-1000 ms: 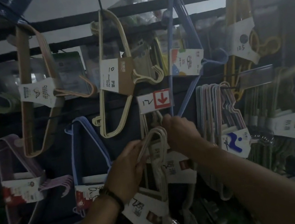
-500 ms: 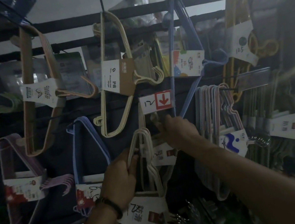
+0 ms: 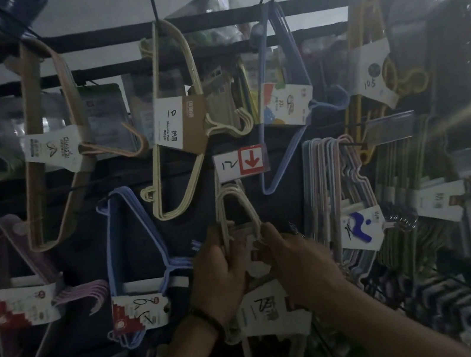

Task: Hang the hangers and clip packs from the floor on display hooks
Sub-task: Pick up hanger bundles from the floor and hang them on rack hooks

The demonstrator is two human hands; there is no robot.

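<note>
The light is dim and the edges of the view smear, so much is hard to read. Both hands meet at the middle on a cream hanger pack [image 3: 233, 200]. The left hand [image 3: 218, 277], with a dark wristband [image 3: 207, 317], has its fingers [image 3: 216, 240] curled round the pack's left side. The right hand [image 3: 301, 264] is blurred, but its fingers [image 3: 268, 235] bend round the right limb of the same pack. The palms cover the middle of the hangers, and the pack's white card [image 3: 268, 310] shows below and between the wrists, its lower hangers cut off in shadow. The looped tops rise straight above the fingers to a price tag [image 3: 239, 163] marked 12 with a red arrow. The tag hides any hook there, so whether the pack hangs or is only held up cannot be told. Another cream pack [image 3: 173, 95] hangs higher up from a black bar [image 3: 111, 40]. Just left of the left fingers hangs a blue pack [image 3: 151, 242], its hooks touching or nearly touching the hand. Farther left is a lilac pack [image 3: 21, 245], and above that a peach pack [image 3: 37, 118]. Just right of the right fingers is a row of pastel hangers [image 3: 334, 180]. Up and to the right hang a second blue pack [image 3: 286, 60] and a yellow pack [image 3: 361, 42]. The goods at the far right are too dark and blurred to name.
</note>
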